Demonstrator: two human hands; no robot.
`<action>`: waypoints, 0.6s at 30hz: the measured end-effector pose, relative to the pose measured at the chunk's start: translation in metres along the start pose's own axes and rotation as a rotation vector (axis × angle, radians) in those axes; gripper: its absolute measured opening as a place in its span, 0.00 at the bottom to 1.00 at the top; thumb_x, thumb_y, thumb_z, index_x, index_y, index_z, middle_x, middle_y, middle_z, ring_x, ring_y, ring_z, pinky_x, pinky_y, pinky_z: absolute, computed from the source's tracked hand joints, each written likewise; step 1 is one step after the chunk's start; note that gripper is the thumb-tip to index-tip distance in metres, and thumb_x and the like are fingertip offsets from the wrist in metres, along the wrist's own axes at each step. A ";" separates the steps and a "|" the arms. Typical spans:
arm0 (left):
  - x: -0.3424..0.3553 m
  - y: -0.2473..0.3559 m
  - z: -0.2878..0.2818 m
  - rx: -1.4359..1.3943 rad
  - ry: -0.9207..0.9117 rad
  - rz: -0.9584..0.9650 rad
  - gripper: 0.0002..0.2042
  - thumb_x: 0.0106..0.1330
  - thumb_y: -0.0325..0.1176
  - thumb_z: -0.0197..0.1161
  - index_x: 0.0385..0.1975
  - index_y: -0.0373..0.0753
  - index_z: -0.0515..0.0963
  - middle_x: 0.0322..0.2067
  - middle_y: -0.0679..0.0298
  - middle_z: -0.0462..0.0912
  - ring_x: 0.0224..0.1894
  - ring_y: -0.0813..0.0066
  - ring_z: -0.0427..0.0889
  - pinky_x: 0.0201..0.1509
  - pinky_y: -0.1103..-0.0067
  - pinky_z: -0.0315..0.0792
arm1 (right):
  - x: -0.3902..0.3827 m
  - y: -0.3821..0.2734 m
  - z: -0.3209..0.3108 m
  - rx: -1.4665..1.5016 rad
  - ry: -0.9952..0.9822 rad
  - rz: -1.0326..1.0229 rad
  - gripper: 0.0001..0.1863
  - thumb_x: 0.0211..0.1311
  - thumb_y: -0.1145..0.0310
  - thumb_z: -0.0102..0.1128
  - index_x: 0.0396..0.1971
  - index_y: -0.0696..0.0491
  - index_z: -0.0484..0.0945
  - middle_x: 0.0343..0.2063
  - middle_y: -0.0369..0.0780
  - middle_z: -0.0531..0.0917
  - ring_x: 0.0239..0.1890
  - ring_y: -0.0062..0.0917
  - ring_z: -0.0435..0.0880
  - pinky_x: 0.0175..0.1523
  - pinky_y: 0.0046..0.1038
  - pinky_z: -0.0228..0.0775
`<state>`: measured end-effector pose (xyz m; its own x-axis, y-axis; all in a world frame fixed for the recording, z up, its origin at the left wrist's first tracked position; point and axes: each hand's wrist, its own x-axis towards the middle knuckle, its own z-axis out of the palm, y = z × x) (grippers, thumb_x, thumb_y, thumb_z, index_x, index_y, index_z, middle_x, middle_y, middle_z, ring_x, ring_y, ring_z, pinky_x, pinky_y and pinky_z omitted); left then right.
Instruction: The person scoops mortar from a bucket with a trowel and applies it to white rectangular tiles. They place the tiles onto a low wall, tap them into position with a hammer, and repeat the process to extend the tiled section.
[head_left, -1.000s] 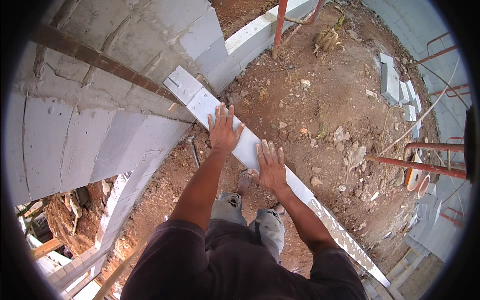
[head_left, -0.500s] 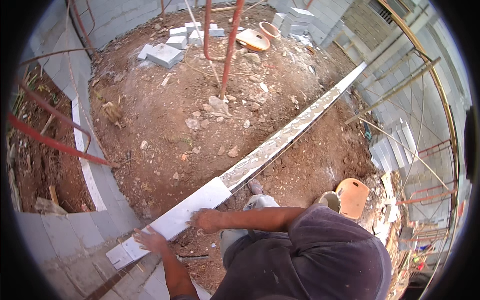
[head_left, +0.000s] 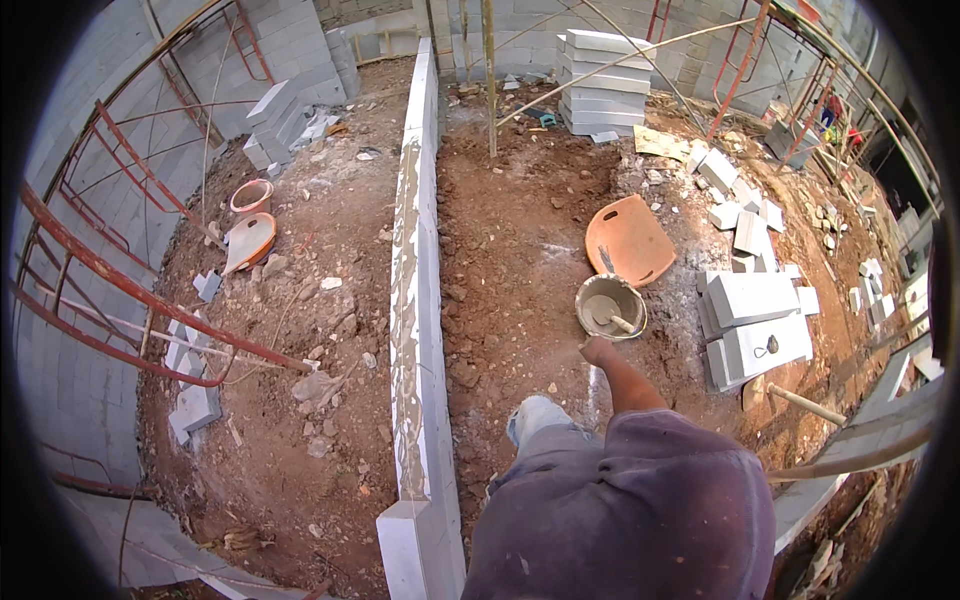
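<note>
My right hand (head_left: 598, 350) reaches out at the near side of a round bucket (head_left: 578, 306). Grey mortar lies in the bucket, and a pale handle (head_left: 622, 324) sticks up from it. A small gap appears between hand and handle; the fingers are too small and blurred to make out. Beside the bucket rests an orange plastic board (head_left: 632, 240) with slots. To my left runs a low white block wall (head_left: 430, 290), its top streaked with mortar (head_left: 406, 260). One taller white block (head_left: 404, 548) sits at its near end. My left hand is out of sight.
Stacked white blocks (head_left: 755, 320) lie to the right, with another stack (head_left: 605, 85) farther back. Red scaffold frames (head_left: 150, 270) slant across the left. A second orange bowl (head_left: 252, 196) and board (head_left: 250, 240) lie beyond the wall. Rubble covers the earth.
Both hands have left the white block on the wall. My view and body have turned right, and my right hand is now near the mortar bucket. The left hand has gone out of view.
</note>
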<state>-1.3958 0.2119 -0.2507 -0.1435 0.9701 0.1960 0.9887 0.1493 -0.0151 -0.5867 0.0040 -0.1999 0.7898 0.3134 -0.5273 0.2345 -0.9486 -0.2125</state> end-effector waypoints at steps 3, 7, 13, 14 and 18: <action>0.029 0.154 -0.009 -0.219 -0.290 0.225 0.21 0.71 0.35 0.53 0.63 0.38 0.69 0.50 0.27 0.73 0.43 0.23 0.76 0.38 0.37 0.72 | -0.029 0.013 0.004 -0.020 -0.197 0.032 0.23 0.61 0.56 0.56 0.45 0.60 0.84 0.52 0.53 0.82 0.55 0.47 0.82 0.59 0.41 0.74; 0.048 0.341 -0.047 -0.411 -0.722 0.391 0.20 0.72 0.36 0.54 0.62 0.38 0.70 0.49 0.33 0.74 0.42 0.30 0.76 0.38 0.42 0.72 | -0.015 0.042 0.010 -0.089 -0.542 -0.119 0.25 0.58 0.53 0.59 0.49 0.56 0.84 0.52 0.49 0.83 0.57 0.45 0.81 0.59 0.42 0.73; 0.075 0.517 -0.077 -0.394 -1.131 0.517 0.19 0.72 0.37 0.55 0.60 0.39 0.71 0.48 0.41 0.75 0.42 0.41 0.77 0.38 0.50 0.72 | 0.052 0.062 -0.064 0.296 -0.245 0.014 0.25 0.56 0.51 0.61 0.41 0.59 0.86 0.44 0.52 0.86 0.47 0.46 0.85 0.53 0.45 0.75; 0.079 0.542 -0.078 -0.374 -1.185 0.539 0.19 0.72 0.37 0.55 0.60 0.40 0.72 0.47 0.42 0.75 0.42 0.42 0.77 0.38 0.51 0.72 | 0.063 0.067 -0.073 0.391 -0.147 0.018 0.24 0.57 0.51 0.60 0.40 0.59 0.86 0.44 0.53 0.86 0.47 0.47 0.85 0.53 0.45 0.75; 0.084 0.651 -0.076 -0.269 -1.324 0.566 0.18 0.72 0.37 0.56 0.59 0.40 0.72 0.46 0.48 0.76 0.41 0.49 0.77 0.38 0.56 0.72 | 0.127 0.102 -0.067 0.461 0.024 0.085 0.24 0.62 0.50 0.54 0.46 0.54 0.84 0.45 0.54 0.85 0.46 0.49 0.84 0.55 0.46 0.74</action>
<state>-0.7608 0.3764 -0.1693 0.4707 0.3716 -0.8002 0.8823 -0.1987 0.4267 -0.4247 -0.0557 -0.2333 0.8095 0.2290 -0.5407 -0.1039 -0.8504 -0.5158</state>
